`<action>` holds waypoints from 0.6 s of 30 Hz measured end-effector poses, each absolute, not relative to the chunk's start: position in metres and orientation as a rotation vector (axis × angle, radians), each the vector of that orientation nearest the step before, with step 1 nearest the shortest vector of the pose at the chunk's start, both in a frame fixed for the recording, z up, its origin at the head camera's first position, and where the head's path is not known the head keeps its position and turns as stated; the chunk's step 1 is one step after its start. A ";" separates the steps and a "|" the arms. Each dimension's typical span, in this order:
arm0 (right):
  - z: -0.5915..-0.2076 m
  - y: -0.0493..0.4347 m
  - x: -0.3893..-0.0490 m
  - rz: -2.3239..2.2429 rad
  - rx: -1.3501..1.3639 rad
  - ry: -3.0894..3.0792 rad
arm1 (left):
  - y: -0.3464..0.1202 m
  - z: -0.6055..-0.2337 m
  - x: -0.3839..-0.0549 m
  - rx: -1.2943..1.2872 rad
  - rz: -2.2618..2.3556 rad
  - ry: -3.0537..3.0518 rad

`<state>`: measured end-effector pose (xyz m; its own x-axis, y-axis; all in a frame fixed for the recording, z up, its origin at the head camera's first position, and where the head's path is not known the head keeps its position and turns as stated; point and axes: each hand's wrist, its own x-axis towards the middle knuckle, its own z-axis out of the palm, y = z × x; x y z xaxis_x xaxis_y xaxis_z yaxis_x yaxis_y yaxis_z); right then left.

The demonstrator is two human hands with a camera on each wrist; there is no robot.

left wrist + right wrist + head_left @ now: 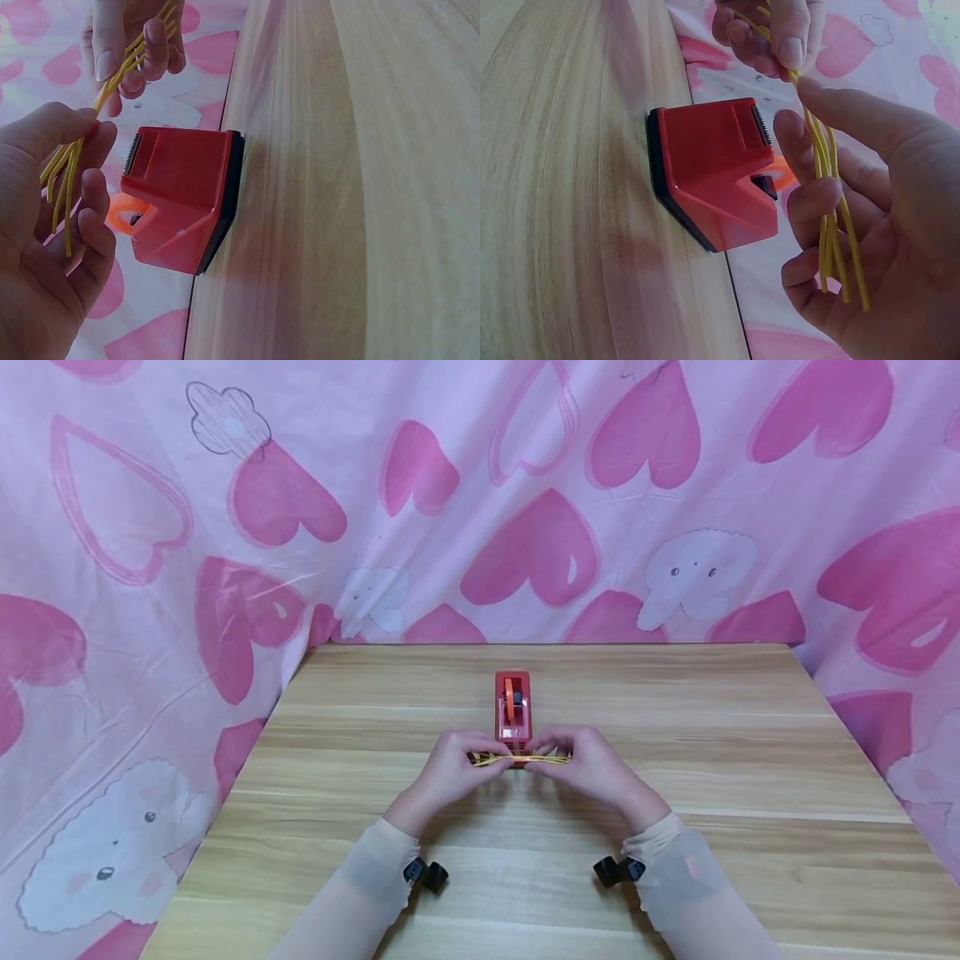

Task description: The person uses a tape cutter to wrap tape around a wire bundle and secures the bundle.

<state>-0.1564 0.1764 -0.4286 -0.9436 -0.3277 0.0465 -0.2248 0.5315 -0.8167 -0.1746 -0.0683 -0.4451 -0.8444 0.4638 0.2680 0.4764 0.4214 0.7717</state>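
Note:
A thin bundle of yellow cords point(519, 759) stretches sideways between both hands, above the table at the near end of a red tape dispenser point(513, 732). My left hand point(450, 767) pinches the bundle between thumb and fingertips; loose cord ends point(67, 195) fan out over its curled fingers in the left wrist view. From the other side my right hand point(592, 767) pinches it close by, and several separate ends point(832, 232) hang across its palm. The dispenser stands upright on its black base, with an orange tape roll point(124, 212) inside and a toothed cutting edge point(762, 124) facing the hands.
The wood-grain table point(360, 693) spreads out around the dispenser. A pink curtain point(427, 552) with hearts and white animal figures hangs along the table's back and sides. Each wrist wears a small black camera point(426, 875) over a pale sleeve.

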 end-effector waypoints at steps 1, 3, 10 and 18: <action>-0.429 0.176 -0.157 -1.389 -0.497 2.629 | -0.069 -0.445 -0.174 -0.868 -1.427 -2.638; -0.430 0.176 -0.158 -1.388 -0.517 2.587 | -0.069 -0.445 -0.174 -0.876 -1.411 -2.625; -0.432 0.177 -0.161 -1.385 -0.448 2.445 | -0.072 -0.445 -0.173 -0.915 -1.357 -2.568; -0.432 0.177 -0.165 -1.363 -0.436 2.347 | -0.074 -0.444 -0.173 -1.027 -1.295 -2.484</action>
